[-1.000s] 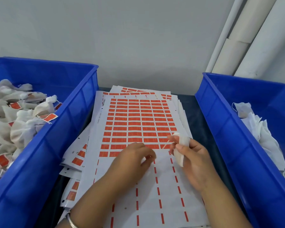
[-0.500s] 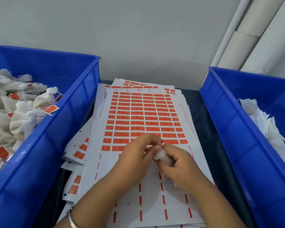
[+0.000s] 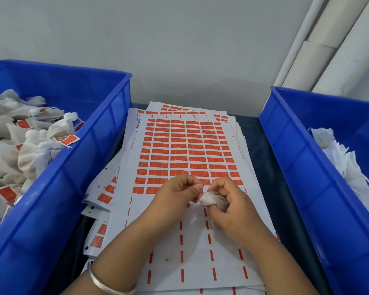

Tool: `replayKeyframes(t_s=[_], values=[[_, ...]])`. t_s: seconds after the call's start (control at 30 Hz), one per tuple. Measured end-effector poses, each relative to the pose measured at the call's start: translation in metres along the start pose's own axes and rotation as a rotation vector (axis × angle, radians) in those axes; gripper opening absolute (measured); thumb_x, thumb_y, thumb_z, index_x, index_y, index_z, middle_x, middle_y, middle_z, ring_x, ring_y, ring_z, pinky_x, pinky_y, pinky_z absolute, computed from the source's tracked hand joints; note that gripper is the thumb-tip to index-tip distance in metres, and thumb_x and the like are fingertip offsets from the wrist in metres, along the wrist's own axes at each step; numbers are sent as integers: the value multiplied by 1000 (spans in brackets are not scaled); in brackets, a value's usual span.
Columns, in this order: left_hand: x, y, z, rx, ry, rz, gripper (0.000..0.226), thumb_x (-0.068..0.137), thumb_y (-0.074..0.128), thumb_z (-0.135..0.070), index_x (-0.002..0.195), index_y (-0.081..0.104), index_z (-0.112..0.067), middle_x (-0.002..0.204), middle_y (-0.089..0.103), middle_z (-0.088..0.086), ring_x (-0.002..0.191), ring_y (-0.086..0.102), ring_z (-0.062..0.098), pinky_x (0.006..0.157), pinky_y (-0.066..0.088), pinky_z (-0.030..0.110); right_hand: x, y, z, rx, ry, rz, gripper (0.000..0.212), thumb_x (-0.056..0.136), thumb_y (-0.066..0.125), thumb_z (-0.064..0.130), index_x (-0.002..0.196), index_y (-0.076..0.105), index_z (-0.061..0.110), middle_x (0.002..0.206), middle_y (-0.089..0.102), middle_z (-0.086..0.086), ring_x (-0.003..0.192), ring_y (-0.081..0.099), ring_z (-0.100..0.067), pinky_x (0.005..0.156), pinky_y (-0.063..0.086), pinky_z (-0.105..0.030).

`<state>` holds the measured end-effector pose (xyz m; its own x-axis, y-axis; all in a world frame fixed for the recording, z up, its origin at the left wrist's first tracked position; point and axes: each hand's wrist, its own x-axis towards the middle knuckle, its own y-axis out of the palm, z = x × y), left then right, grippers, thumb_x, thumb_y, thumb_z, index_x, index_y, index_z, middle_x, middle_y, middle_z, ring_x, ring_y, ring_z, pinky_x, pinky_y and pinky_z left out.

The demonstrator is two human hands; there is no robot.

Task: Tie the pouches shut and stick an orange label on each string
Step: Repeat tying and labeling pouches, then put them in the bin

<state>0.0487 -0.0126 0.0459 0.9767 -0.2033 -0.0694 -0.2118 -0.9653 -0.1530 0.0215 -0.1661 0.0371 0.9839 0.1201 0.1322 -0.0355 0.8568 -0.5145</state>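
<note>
A small white cloth pouch [image 3: 211,199] is held over the sheet of orange labels [image 3: 185,150]. My right hand [image 3: 232,205] grips the pouch body with curled fingers. My left hand [image 3: 177,194] pinches at the pouch's top end, thumb and fingertips together; the string itself is too small to see. The lower rows of the sheet are peeled, leaving only thin orange strips.
A blue bin [image 3: 58,188] on the left holds many tied pouches with orange labels [image 3: 68,139]. A blue bin [image 3: 320,188] on the right holds white pouches [image 3: 341,158]. More label sheets [image 3: 102,194] lie stacked under the top one. White pipes [image 3: 320,43] stand at the back right.
My right hand brought the pouch down from beside the sheet to meet my left hand. Both hands now work at the pouch's top, a little higher over the sheet.
</note>
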Motion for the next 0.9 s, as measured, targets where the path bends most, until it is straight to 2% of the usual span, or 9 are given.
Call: replayKeyframes(t_s=[0.13,0.3,0.4,0.6,0.73,0.9], values=[[0,2,0,6,-5,15,16,95,51,-22,84,61,-25,62,64,-19,56,55,-9,52,41,2,0,1,-1,2,-24,37,38,88,63,7,94,51,42,94,57,33,97,51,20,72,41,2],[0,3,-1,20,17,-93,17,93,54,-22,80,60,-30,72,63,-14,67,59,-4,52,40,2,0,5,-2,21,-33,11,30,89,64,18,95,51,45,95,48,55,98,43,30,68,35,8],[0,2,-3,44,19,-102,16,93,53,-22,80,59,-29,77,63,-11,68,58,3,52,41,3,0,6,-1,40,-33,-3,27,88,65,22,95,52,44,96,48,55,98,44,30,69,36,7],[3,-1,-3,-33,-55,-98,16,92,56,-21,79,65,-26,65,65,-14,57,59,-5,50,43,6,-1,7,0,98,-31,-58,25,86,67,23,94,56,44,101,56,43,100,50,21,73,41,3],[3,-5,-5,-266,-212,-49,27,89,58,-13,68,72,-20,67,68,-4,65,61,12,62,49,23,-2,9,1,106,-59,-86,26,84,70,22,92,58,44,98,56,45,101,50,21,72,39,5],[2,-6,-4,-265,-293,33,27,87,57,-11,67,74,-16,74,65,4,72,57,17,66,49,25,-3,10,-2,91,-70,-142,24,84,70,22,87,58,43,95,56,44,99,50,21,66,37,7]])
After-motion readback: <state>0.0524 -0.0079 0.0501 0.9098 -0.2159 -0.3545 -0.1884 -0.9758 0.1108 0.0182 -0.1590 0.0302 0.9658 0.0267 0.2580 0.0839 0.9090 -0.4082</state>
